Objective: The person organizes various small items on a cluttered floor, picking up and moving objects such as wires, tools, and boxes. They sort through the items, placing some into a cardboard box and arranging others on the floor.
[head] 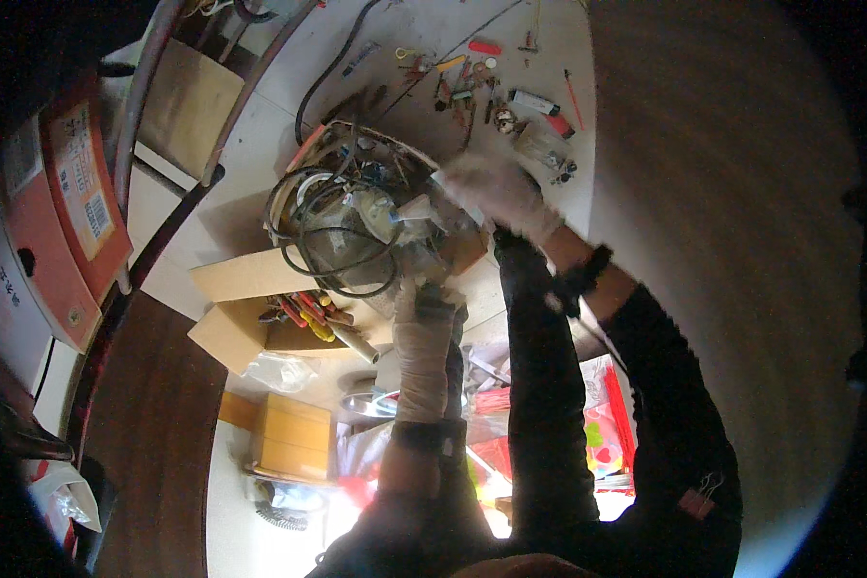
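Note:
My left hand (428,307), in a pale glove, is at the near side of a cluttered carton (469,249). Clear plastic (420,254) lies right at its fingertips; whether the fingers grip it I cannot tell. My right hand (502,184), also gloved and blurred by motion, hovers over the carton's right side. A whitish flat piece (448,189) shows by its fingers, but a hold on it cannot be made out. Inside the carton are loops of black cable (339,272), which hang over the near rim, and clear bagged items (374,214).
An open cardboard box (253,276) holds hand tools with red and yellow handles (316,316). Beyond the carton lie small loose parts (462,94) and a white-and-red tube-like item (535,101). A yellow-brown box (294,437) sits nearer me. Metal chair-like tubing (249,87) and an orange-red carton (79,224) stand left.

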`<action>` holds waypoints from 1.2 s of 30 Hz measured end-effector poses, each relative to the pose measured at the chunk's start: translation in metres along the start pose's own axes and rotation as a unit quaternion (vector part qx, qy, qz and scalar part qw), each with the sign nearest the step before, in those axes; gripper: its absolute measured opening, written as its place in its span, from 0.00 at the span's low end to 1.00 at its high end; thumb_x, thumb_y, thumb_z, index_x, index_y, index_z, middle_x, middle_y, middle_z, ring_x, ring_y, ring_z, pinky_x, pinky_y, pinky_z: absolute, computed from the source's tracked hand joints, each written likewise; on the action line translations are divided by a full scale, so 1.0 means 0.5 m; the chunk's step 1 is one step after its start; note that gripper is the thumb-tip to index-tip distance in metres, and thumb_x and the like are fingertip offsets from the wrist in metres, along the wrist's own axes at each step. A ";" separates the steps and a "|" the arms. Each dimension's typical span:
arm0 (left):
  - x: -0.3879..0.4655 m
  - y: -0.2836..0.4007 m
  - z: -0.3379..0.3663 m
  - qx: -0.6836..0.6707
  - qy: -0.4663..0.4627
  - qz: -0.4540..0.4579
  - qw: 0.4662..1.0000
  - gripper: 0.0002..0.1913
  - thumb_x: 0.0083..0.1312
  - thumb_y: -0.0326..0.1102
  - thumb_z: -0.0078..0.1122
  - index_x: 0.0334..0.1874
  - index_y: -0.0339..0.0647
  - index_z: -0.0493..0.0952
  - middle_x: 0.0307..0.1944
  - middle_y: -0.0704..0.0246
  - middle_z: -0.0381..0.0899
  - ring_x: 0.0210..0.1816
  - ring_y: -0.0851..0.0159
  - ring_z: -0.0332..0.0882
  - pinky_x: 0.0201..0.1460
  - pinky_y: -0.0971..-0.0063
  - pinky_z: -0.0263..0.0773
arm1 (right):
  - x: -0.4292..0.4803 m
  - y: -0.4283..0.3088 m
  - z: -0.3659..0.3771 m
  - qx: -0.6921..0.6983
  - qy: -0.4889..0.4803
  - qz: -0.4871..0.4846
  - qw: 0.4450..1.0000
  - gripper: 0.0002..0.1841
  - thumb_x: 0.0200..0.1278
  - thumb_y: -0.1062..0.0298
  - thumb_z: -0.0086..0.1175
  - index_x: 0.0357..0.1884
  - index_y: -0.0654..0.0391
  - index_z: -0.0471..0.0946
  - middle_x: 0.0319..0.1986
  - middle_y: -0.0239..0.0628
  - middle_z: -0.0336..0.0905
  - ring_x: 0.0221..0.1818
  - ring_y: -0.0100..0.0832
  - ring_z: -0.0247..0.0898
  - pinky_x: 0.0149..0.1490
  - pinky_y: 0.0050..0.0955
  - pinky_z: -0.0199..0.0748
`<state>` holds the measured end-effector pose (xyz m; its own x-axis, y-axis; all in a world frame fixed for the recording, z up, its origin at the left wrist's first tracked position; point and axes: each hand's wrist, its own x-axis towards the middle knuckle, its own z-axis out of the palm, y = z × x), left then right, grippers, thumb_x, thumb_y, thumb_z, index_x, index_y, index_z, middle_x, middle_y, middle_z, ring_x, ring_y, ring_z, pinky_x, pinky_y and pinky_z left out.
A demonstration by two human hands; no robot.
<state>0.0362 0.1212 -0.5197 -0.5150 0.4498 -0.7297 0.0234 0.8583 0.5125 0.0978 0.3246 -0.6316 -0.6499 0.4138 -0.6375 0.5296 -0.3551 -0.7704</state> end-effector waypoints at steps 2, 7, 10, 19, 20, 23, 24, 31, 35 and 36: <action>-0.004 -0.001 -0.003 -0.071 -0.050 -0.117 0.989 0.14 0.64 0.26 0.61 0.51 0.44 0.76 0.35 0.67 0.80 0.35 0.69 0.79 0.33 0.76 0.76 | 0.104 0.039 -0.066 -0.200 0.189 -0.010 0.961 0.16 0.59 0.57 0.61 0.46 0.53 0.80 0.40 0.42 0.82 0.44 0.45 0.79 0.48 0.38 0.78; -0.011 0.005 0.027 -0.410 -0.030 -0.172 0.895 0.11 0.66 0.32 0.59 0.50 0.44 0.76 0.33 0.70 0.78 0.33 0.69 0.77 0.31 0.75 0.73 | 0.342 0.175 -0.177 -0.487 0.322 -0.017 0.812 0.23 0.53 0.53 0.66 0.49 0.53 0.80 0.42 0.43 0.81 0.43 0.47 0.80 0.47 0.42 0.78; -0.014 0.001 0.022 -0.433 -0.026 -0.174 0.884 0.12 0.65 0.29 0.60 0.51 0.42 0.75 0.33 0.69 0.79 0.32 0.71 0.76 0.30 0.77 0.72 | 0.392 0.202 -0.200 -0.483 0.308 -0.002 0.820 0.17 0.52 0.63 0.69 0.44 0.55 0.81 0.39 0.43 0.83 0.43 0.44 0.79 0.49 0.37 0.76; -0.023 0.007 0.005 -0.317 -0.026 -0.089 0.944 0.16 0.63 0.26 0.60 0.53 0.41 0.74 0.42 0.66 0.80 0.39 0.69 0.78 0.38 0.76 0.75 | 0.149 0.074 -0.115 0.137 0.161 0.066 0.975 0.15 0.60 0.62 0.67 0.46 0.57 0.80 0.44 0.35 0.84 0.44 0.24 0.79 0.48 0.28 0.75; -0.026 0.006 0.005 -0.307 -0.021 -0.065 0.949 0.17 0.62 0.26 0.61 0.54 0.40 0.74 0.43 0.66 0.80 0.39 0.68 0.78 0.39 0.75 0.76 | 0.119 0.064 -0.096 0.120 0.171 0.053 0.976 0.15 0.60 0.64 0.67 0.46 0.57 0.80 0.44 0.35 0.84 0.44 0.23 0.79 0.48 0.27 0.76; -0.042 -0.004 -0.005 -0.099 -0.021 0.059 0.993 0.28 0.65 0.13 0.51 0.67 0.41 0.69 0.49 0.62 0.76 0.39 0.66 0.82 0.43 0.74 0.81 | 0.076 0.047 -0.050 0.124 0.166 -0.057 0.977 0.14 0.58 0.77 0.65 0.47 0.59 0.79 0.42 0.33 0.82 0.46 0.25 0.77 0.50 0.24 0.79; -0.045 -0.007 -0.003 -0.122 -0.023 0.047 0.991 0.26 0.65 0.14 0.52 0.66 0.41 0.70 0.48 0.62 0.76 0.39 0.66 0.82 0.44 0.74 0.81 | 0.057 0.049 -0.035 0.127 0.162 -0.061 0.977 0.14 0.58 0.79 0.64 0.46 0.60 0.78 0.42 0.33 0.82 0.46 0.25 0.77 0.51 0.24 0.79; -0.052 -0.021 0.007 -0.239 -0.040 -0.020 0.970 0.13 0.68 0.19 0.50 0.53 0.37 0.76 0.47 0.62 0.78 0.36 0.67 0.82 0.46 0.74 0.81 | 0.013 0.112 0.023 -0.058 0.196 0.002 0.979 0.17 0.53 0.75 0.69 0.45 0.59 0.78 0.40 0.34 0.83 0.43 0.27 0.79 0.50 0.27 0.79; -0.057 -0.021 -0.001 -0.287 -0.014 -0.051 0.957 0.10 0.72 0.30 0.52 0.50 0.36 0.77 0.41 0.63 0.80 0.34 0.65 0.82 0.45 0.70 0.79 | 0.027 0.140 0.023 -0.152 0.250 0.016 0.956 0.14 0.52 0.68 0.70 0.40 0.57 0.80 0.39 0.37 0.84 0.40 0.29 0.80 0.47 0.29 0.78; -0.057 -0.022 0.000 -0.380 -0.009 -0.102 0.919 0.10 0.72 0.33 0.52 0.50 0.37 0.77 0.40 0.64 0.81 0.34 0.64 0.82 0.45 0.69 0.79 | 0.034 0.146 0.017 -0.181 0.253 0.025 0.950 0.14 0.53 0.67 0.70 0.40 0.57 0.80 0.38 0.37 0.84 0.39 0.30 0.80 0.47 0.30 0.77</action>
<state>0.0505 0.0987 -0.5046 -0.4284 0.3084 -0.8493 -0.6805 0.5082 0.5278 0.1208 0.2987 -0.6988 -0.3214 0.7869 -0.5268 0.7654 -0.1117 -0.6338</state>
